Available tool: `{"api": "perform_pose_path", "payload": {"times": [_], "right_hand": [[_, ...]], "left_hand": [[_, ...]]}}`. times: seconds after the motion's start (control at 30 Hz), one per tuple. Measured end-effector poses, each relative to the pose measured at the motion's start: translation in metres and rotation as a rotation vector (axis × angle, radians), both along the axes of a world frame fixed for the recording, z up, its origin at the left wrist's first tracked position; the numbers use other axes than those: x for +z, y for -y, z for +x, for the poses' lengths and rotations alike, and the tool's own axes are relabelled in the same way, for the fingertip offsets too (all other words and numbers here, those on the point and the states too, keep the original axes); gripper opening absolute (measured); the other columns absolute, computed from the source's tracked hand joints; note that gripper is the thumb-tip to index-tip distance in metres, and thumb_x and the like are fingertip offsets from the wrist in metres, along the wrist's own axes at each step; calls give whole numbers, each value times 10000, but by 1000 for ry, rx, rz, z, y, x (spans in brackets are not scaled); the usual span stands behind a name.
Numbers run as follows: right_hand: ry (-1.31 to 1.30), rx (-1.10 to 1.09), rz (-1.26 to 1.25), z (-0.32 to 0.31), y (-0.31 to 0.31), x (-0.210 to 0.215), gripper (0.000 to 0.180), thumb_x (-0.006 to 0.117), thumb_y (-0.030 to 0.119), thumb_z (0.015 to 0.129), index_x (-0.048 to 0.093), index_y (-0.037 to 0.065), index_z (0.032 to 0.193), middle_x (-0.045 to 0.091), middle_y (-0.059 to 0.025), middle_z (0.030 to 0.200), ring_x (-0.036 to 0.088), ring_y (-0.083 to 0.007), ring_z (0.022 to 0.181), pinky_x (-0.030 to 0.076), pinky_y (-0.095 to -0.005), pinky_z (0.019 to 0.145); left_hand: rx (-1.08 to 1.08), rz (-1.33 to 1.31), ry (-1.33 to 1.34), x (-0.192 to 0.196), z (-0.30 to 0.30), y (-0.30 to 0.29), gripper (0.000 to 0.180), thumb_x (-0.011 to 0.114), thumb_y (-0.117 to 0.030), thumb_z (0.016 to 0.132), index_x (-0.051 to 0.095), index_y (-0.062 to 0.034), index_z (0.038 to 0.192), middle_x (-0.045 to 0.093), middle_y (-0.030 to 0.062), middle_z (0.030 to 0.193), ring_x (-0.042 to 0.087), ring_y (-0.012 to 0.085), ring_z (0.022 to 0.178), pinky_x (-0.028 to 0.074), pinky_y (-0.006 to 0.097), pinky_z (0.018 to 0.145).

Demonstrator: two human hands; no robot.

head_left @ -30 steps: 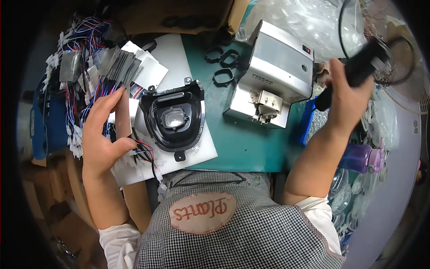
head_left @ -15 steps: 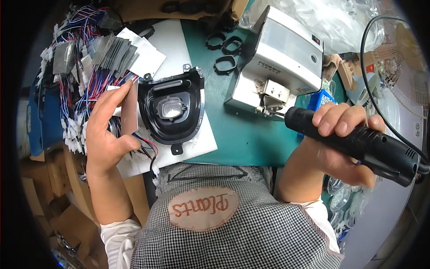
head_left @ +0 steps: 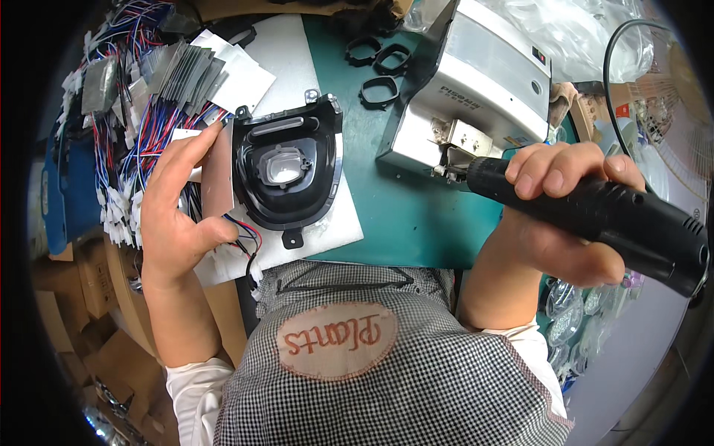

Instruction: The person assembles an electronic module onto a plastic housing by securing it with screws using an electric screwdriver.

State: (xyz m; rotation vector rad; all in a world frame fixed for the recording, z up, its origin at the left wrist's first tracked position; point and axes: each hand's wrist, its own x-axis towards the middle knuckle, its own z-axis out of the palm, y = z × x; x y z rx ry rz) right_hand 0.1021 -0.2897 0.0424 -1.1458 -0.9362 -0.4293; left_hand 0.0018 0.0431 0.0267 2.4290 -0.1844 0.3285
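Note:
My left hand grips a thin flat panel between thumb and fingers, standing on edge along the left side of a black lamp housing. The housing has a clear lens in its middle and rests on a white foam sheet. Red, blue and black wires come out below the panel. In my right hand is a black electric screwdriver, fingers wrapped around its body. Its nose meets the metal outlet of a white screw feeder; the bit is hidden.
Bundled wire leads with white connectors and grey plates heap up at the left. Several black rings lie on the green mat beside the feeder. A black cable arches at right, near clear plastic bags. Cardboard boxes sit lower left.
My right hand has brought the screwdriver slightly left, its nose now against the feeder outlet, and the bit that showed before is hidden. My left hand keeps its hold on the panel.

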Motion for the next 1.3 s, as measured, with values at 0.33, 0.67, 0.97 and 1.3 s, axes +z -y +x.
{"api": "perform_pose_path", "payload": {"times": [0.33,0.67,0.97,1.3], "right_hand": [[-193,320,64,-6,-28,3,846,646,656,756,422,12,1258,542,-98,824,553,-194,610,492,-332,557],[-116,493,34,-4,-70,15,854,684,658,721,431,43,1258,526,-59,849,539,-158,630,453,-299,575],[-64,412,58,3,-102,-2,886,577,737,740,427,39,1265,539,-78,814,559,-185,583,491,-331,534],[-91,429,58,11,-110,-13,852,572,712,768,422,40,1270,546,-95,828,561,-205,586,493,-352,531]], "left_hand": [[-52,-14,-56,4,-2,4,987,841,-519,397,589,-22,1212,615,117,1020,579,261,932,445,344,832],[72,199,76,0,6,30,663,809,-278,551,606,-40,1135,563,136,1180,434,369,1249,344,463,1041],[74,178,68,-24,15,44,663,807,-302,581,571,-33,1139,566,110,1172,466,335,1213,300,521,1054],[62,148,74,-25,15,43,672,829,-269,550,573,-41,1128,573,101,1147,480,328,1197,329,508,1037]]}}
